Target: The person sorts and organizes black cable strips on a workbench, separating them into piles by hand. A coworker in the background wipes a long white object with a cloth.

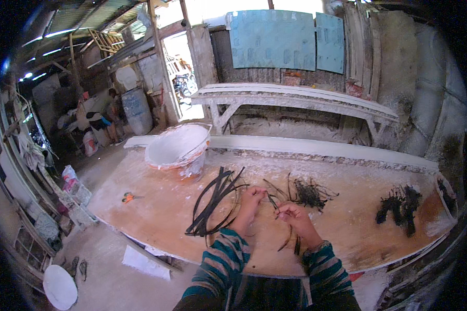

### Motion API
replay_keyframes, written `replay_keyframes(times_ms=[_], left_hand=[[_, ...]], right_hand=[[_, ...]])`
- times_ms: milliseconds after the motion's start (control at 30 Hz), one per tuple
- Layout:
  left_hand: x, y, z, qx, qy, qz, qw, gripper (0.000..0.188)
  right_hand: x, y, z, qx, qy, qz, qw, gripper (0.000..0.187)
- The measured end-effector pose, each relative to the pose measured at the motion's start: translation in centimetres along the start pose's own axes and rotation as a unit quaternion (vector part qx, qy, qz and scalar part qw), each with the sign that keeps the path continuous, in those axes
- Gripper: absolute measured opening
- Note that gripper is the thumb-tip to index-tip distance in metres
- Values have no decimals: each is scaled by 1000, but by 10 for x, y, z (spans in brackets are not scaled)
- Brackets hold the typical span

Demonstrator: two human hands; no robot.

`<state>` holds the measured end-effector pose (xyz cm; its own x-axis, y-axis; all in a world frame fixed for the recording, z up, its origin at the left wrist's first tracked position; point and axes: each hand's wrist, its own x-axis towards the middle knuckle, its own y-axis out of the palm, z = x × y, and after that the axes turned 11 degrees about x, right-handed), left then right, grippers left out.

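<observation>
while a thin dark strip [273, 201] is pinched by left hand [250, 199] and right hand [294, 215], a white bucket [177, 147] is seen beyond it on the worktop [155, 207].

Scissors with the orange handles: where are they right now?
In the head view, the orange-handled scissors lie on the left part of the worktable, below the white bucket and left of the bundle of black strips.
</observation>
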<state>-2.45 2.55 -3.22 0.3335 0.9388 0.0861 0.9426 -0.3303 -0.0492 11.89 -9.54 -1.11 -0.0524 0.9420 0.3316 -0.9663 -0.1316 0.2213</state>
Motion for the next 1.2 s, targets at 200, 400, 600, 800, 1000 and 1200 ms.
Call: replay_keyframes(times_ms=[200,400,600,800,1000,1200], left_hand=[[-3,8,-1,-5,13,126,992,14],[-30,23,-17,86,140,364,917,15],[-34,39,-21,-38,59,373,925,16],[-14,30,-5,37,83,197,976,18],[1,17,-3,-34,93,-4,995,3],[0,4,-9,-75,50,-39,995,8]], right_hand=[[5,-13,-10,15,-52,-113,992,8],[15,-37,-22,-228,-97,-327,912,17],[12,-61,-9,-314,-189,-385,847,12],[15,-50,-8,-376,-200,-331,842,10],[5,-21,1,-248,-114,-227,935,8],[1,4,-5,-156,-76,41,984,8]])
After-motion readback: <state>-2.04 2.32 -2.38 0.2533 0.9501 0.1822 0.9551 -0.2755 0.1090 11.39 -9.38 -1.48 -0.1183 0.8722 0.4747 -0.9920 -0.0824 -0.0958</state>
